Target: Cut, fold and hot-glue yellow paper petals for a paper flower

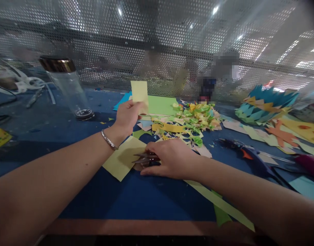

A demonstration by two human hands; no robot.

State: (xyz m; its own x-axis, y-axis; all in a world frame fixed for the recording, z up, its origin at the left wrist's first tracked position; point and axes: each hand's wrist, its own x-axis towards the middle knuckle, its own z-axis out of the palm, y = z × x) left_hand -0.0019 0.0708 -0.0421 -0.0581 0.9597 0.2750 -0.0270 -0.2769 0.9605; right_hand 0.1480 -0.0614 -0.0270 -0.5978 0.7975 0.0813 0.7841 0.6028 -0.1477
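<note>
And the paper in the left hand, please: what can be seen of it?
The paper is a small, pale yellow rectangle, plain on the side shown, thin, with fairly straight edges. It stands roughly upright, taller than wide, its top edge free. The left hand pinches its lower part, and the fingers partly cover it. In this view it appears in front of a green sheet.

The single view looks out from the person's head, forward and down across the tabletop (116,201) at the perforated screen (95,44), which spans the upper part. The left hand (130,116) and right hand (172,159) lie close, in front of the screen; the front edge (133,226), farthest from the screen, shows lowest.
</note>
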